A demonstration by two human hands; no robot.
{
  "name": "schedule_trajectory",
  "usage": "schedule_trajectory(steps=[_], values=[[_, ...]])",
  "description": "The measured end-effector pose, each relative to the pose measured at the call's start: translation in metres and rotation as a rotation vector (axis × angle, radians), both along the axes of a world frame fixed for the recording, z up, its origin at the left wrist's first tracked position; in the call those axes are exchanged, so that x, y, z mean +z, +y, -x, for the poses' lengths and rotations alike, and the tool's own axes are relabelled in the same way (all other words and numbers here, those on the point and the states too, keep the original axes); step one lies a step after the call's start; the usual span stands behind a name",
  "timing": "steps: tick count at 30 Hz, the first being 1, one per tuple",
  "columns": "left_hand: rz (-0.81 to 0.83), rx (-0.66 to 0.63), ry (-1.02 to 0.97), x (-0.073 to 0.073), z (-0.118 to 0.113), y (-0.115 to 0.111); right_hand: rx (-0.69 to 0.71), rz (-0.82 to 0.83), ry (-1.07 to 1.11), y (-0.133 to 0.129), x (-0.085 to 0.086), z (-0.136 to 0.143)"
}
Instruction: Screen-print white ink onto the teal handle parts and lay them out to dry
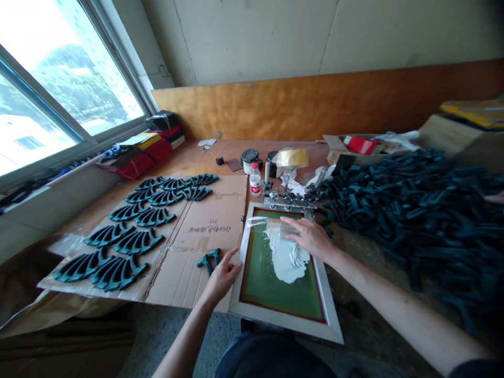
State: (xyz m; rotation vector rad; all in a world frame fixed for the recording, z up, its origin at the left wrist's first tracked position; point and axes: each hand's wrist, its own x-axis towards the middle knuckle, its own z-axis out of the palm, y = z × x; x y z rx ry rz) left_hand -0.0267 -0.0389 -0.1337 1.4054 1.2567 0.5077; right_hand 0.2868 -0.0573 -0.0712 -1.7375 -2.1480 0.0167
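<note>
A framed green screen [255, 283] lies in front of me, hinged to metal clamps [291, 198] at its far edge. White paste [289, 262] is spread over its middle and right part. My right hand [309, 237] is over the screen's far right part, its fingers closed on a translucent flat blade [271, 227] that touches the paste. My left hand [223, 275] is beside the frame's left edge, fingers apart, holding nothing. A dark green forked part [209, 260] lies on the cardboard [197, 220] just beyond my left hand.
Rows of dark green parts [129, 239] cover the cardboard's left side. A large heap of similar parts [409, 210] fills the right. Behind the screen stand a plastic bottle [255, 181], a tub [250, 160] and a tape roll [292, 158]. A window is at the left.
</note>
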Motion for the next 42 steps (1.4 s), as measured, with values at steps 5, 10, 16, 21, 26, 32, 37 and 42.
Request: schedule_trajectory(steps=[5,10,16,21,26,32,37,42], values=[[0.021,0.079,-0.182,0.077,-0.006,0.008,-0.340,-0.131,0.028,0.015,0.020,-0.054],[-0.198,0.138,-0.488,0.146,-0.038,0.043,-0.422,0.024,0.075,-0.022,-0.020,-0.075],[-0.262,0.271,-0.660,0.149,-0.076,0.058,-0.253,0.190,-0.074,-0.053,-0.087,-0.008],[0.387,0.041,-0.356,0.062,-0.091,-0.030,-0.353,0.139,0.094,-0.063,-0.073,0.046],[0.556,0.289,-0.502,0.010,-0.084,-0.063,0.080,-0.031,0.188,-0.066,-0.053,0.078],[0.340,0.615,-0.084,-0.033,0.029,-0.005,-0.381,0.023,0.178,-0.003,-0.069,-0.088],[0.271,0.466,0.494,-0.074,0.093,0.004,-0.267,0.163,0.182,0.031,-0.100,-0.182],[0.046,0.203,0.829,-0.063,0.081,0.009,-0.089,0.244,0.207,0.052,-0.136,-0.204]])
